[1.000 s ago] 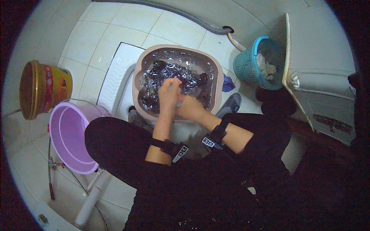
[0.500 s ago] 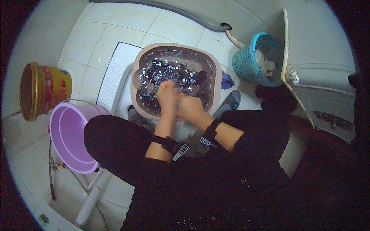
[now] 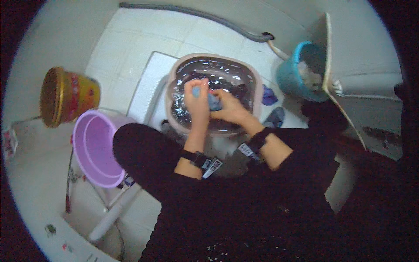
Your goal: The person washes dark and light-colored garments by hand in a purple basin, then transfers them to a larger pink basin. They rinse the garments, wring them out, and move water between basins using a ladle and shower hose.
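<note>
A bunched, blue-grey wet cloth [image 3: 214, 103] is held between my hands, over the basin; which garment it is I cannot make out. Curled around its left end is my left hand [image 3: 197, 101]. My right hand [image 3: 230, 109] grips the other end from the right, thumb toward the cloth. Below them stands a beige-pink plastic basin [image 3: 258, 87], filled with dark, glinting water [image 3: 205, 70]. Dark cloth seems to lie under the surface, though reflections hide its shape.
On the left are a lilac bucket [image 3: 94, 148] and a yellow-red tub [image 3: 72, 98] lying tilted. A blue basket [image 3: 290, 72] with pale cloth stands at the right. Purple cloth [image 3: 269, 95] lies beside the basin. A grey hose [image 3: 192, 9] runs along the far wall.
My hands have opened up somewhat, and the blue-grey cloth between them now shows more clearly. The whole view has shifted, so everything appears further right.
</note>
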